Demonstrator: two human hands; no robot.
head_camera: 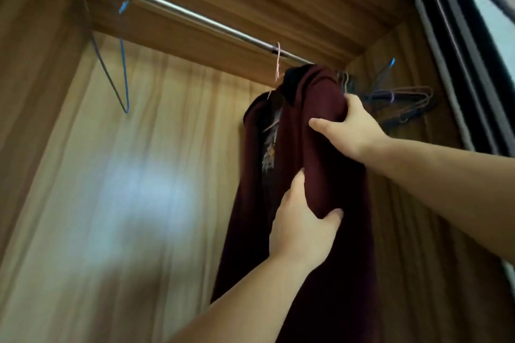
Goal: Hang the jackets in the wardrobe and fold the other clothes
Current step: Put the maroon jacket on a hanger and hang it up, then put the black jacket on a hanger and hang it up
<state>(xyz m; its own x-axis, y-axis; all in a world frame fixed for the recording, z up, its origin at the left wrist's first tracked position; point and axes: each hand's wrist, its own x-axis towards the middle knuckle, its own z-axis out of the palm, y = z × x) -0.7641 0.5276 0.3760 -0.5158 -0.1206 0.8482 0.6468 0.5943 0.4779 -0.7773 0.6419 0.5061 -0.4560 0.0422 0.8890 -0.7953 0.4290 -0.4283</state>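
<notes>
Two bare forearms reach up from the lower edge into the wardrobe point(195, 108). The left hand point(302, 227), the nearer one, grips a fold of the maroon jacket point(320, 153) about midway down what shows of it; its thumb presses into the cloth on the right and its fingers are hidden behind the fold. Above it, the right hand point(352, 127) holds the same garment near the shoulder: the thumb lies across the front of the fabric and the fingers curl round its right edge. Both hands are closed on the cloth, neither one spread.

The jacket hangs at the right end of the wardrobe, its top just under the rail point(178, 10), and falls past the bottom of the view. A pale printed design shows on the darker panel on its left side. A thin pink hook point(277, 61) rises from around the collar to the rail; whether it actually sits on the rail is hard to tell through the blur.

Just behind the right hand, against the right wall of the wardrobe, a bunch of wire hangers point(401, 100) in blue and pinkish tones hangs in a tangle. Farther off, at the left end of the rail, one blue hanger point(124, 75) dangles alone, well apart from the jacket. The back panel of the wardrobe is light wood with a soft glare on it. Outside, to the far right, dark vertical bars point(457, 69) stand beside a bright strip.
</notes>
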